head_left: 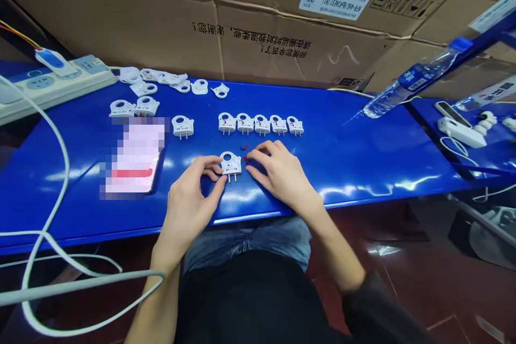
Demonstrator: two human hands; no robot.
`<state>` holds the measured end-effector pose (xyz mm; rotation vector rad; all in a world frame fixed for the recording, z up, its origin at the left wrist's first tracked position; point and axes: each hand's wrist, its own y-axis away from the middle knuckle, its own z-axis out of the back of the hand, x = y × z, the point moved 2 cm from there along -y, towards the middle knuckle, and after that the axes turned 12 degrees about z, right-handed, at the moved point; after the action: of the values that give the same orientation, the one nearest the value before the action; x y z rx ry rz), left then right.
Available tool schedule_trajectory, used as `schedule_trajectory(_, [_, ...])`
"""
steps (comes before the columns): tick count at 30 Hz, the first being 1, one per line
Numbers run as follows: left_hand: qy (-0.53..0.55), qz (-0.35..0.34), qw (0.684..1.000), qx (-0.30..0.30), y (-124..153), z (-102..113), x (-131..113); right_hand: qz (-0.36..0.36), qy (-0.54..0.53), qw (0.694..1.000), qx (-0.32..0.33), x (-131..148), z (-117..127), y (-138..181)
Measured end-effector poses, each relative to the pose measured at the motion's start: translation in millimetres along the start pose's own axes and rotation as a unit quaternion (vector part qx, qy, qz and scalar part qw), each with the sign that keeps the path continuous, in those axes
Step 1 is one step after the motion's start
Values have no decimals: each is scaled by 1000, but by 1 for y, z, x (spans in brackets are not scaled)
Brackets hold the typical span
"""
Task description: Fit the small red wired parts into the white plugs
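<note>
A white two-pin plug body (231, 164) lies on the blue table (363, 156) in front of me. My left hand (191, 199) pinches its left edge between thumb and fingers. My right hand (278, 172) rests fingers-down just right of the plug, its fingertips touching a small red part (244, 158). Another tiny red-and-dark part (243, 147) lies just above. Behind them stands a row of several white plug bodies (261, 124), and one more plug (183, 126) sits alone to the left.
More white plug shells (134, 108) and flat covers (177, 83) lie at the back left. A blurred phone (135, 158) lies left of my hands. A power strip (48, 83) with white cables, a water bottle (411, 80), and cardboard boxes (242, 16) surround the table.
</note>
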<state>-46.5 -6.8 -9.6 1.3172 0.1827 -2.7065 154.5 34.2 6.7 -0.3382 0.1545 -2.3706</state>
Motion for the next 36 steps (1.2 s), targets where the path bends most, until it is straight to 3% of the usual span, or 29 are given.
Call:
schedule_trajectory(9, [6, 3, 1000, 6, 1, 1, 0, 142, 82, 982, 99, -9, 14, -23])
schedule_trajectory(16, [-24, -25, 999, 7, -1, 2, -2, 230, 71, 965, 101, -25, 13, -37])
schedule_trajectory(23, [-13, -17, 1000, -13, 2, 3, -4, 224, 2, 972, 73, -31, 12, -36])
schedule_trajectory(28, [-7, -16, 1000, -18, 3, 4, -4, 166, -105, 981, 3, -28, 10, -37])
schedule_trajectory(36, [11, -4, 1000, -17, 4, 6, -2, 146, -300, 941, -57, -15, -14, -46])
